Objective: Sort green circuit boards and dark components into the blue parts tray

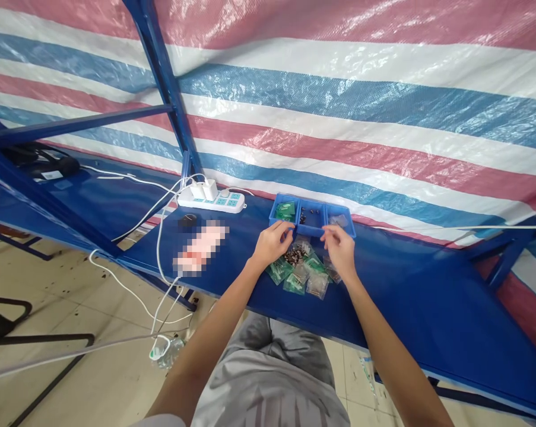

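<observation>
My left hand (271, 244) is at the front left of a blue three-part tray (313, 230). Its fingers are curled together, and whatever they may hold is too small to make out. Across from it, my right hand (340, 250) has thumb and fingertips drawn together at the tray's front right; I cannot make out anything between them. A heap of small bags, some green (294, 283) and some clear (317, 286), lies between and below my hands. Loose small dark parts (295, 255) rest on the heap. Green packets (285, 210) fill the left compartment, with a few dark pieces (304, 217) in the middle and clear bags (339, 220) in the right.
A white power strip (212, 198) with plugs and cables stands at the back left of the blue table (405, 290). Nearer is a blurred-out object (200, 248). Blue frame posts (161, 71) rise on the left before a striped tarp (339, 107). A white cord runs along the right.
</observation>
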Demonstrator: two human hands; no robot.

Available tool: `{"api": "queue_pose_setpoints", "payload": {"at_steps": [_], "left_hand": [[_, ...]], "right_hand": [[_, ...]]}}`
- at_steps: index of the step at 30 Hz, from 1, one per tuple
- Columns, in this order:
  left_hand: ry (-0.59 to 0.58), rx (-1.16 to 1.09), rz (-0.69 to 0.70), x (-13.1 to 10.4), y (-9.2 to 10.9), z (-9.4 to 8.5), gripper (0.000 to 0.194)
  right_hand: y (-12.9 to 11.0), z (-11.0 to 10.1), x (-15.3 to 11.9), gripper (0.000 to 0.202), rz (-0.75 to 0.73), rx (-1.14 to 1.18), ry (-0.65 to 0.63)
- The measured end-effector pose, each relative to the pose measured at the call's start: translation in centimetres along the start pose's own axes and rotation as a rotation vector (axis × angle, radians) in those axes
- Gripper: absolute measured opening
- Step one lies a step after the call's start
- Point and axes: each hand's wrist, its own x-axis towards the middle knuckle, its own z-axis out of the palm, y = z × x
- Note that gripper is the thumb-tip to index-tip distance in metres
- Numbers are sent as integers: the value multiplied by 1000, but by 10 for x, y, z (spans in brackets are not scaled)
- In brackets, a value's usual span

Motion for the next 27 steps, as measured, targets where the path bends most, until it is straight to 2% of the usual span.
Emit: {"api": "queue_pose_setpoints", "payload": {"at_steps": [3, 6, 9, 11, 18, 23, 27], "left_hand": [[-8, 10, -28, 0, -1, -1, 19], [-41, 11, -49, 1, -3, -3, 19], [-79, 17, -67, 1, -5, -5, 19], [-97, 27, -80, 2, -6, -5, 19], [-125, 52, -118, 2, -3, -2, 19], [-175, 57, -85, 1, 2, -1, 20], [-225, 51, -36, 0, 3, -1, 18]], "right_hand": [[2, -1, -14, 33, -101, -106, -201], [-4, 0, -15, 28, -194, -194, -411], [-9, 3, -15, 22, -249, -294, -523], [-8, 6, -17, 17, -266, -366, -555], [-2, 15, -21, 14, -248, -424, -531], [-3, 15, -19, 21, -223, -368, -363], [-8, 16, -22, 23, -141, -264, -259]]}}
